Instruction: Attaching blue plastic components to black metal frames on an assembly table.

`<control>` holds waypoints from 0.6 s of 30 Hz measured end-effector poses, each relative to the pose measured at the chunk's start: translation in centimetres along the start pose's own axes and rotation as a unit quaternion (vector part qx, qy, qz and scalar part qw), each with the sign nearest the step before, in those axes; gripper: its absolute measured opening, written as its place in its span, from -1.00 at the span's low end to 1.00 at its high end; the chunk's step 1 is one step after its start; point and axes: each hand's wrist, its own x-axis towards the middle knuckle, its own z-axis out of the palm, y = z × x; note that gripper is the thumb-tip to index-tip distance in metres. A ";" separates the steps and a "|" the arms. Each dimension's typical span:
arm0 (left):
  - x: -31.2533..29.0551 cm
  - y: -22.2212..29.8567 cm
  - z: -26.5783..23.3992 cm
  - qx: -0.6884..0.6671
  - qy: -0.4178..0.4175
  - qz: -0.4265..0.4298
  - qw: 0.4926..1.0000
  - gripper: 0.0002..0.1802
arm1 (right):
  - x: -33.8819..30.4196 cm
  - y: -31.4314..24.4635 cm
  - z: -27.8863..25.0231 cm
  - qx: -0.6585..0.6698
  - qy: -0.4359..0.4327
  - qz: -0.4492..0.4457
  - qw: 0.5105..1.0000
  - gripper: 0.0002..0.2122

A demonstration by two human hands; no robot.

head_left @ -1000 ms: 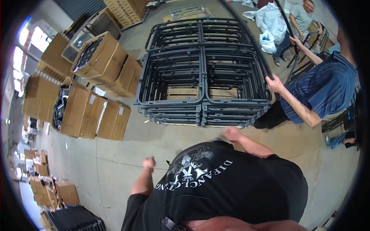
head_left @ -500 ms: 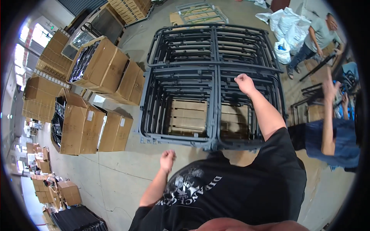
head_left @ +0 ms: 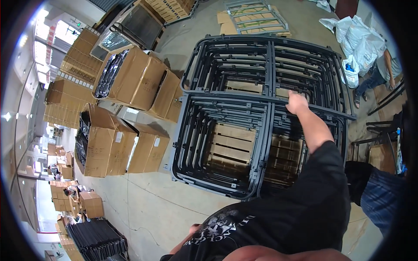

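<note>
A stack of dark grey rectangular metal frames (head_left: pixel 268 74), each divided by crossing bars, stands in front of me on wooden pallet slats (head_left: pixel 230 141). My right hand (head_left: pixel 298 103) reaches over the stack, its fingers closed around the long crossbar of the upper frames, just right of the centre upright. The fingertips show on the bar's far side. Low by my black shirt, my left hand (head_left: pixel 195 228) is mostly hidden by my body; its fingers cannot be made out.
Open cardboard boxes (head_left: pixel 130 82) with dark parts stand left of the stack. Lighter metal frames (head_left: pixel 257 18) lie on cardboard beyond it. White sacks (head_left: pixel 359 41) sit at far right, near a person in jeans. Another person's dark blue clothing (head_left: pixel 385 191) is close on my right.
My right hand has come down from above the frames onto the crossbar. My left hand has dropped back toward my body. The view has shifted, and the nearby co-worker's arms are out of sight.
</note>
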 end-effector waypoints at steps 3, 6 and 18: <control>-1.5 2.3 1.5 0.006 0.026 0.107 0.994 -0.46 | -2.6 -0.3 -6.7 -0.049 0.088 -0.069 0.993 -0.64; -2.1 6.2 2.6 -0.070 0.065 0.076 0.992 -0.52 | -2.5 -1.2 -16.0 -0.051 0.206 -0.098 0.972 -0.68; -9.9 16.7 -2.8 -0.201 0.026 0.324 0.924 -0.76 | -19.5 -8.2 -51.1 0.026 0.295 -0.319 0.901 -0.42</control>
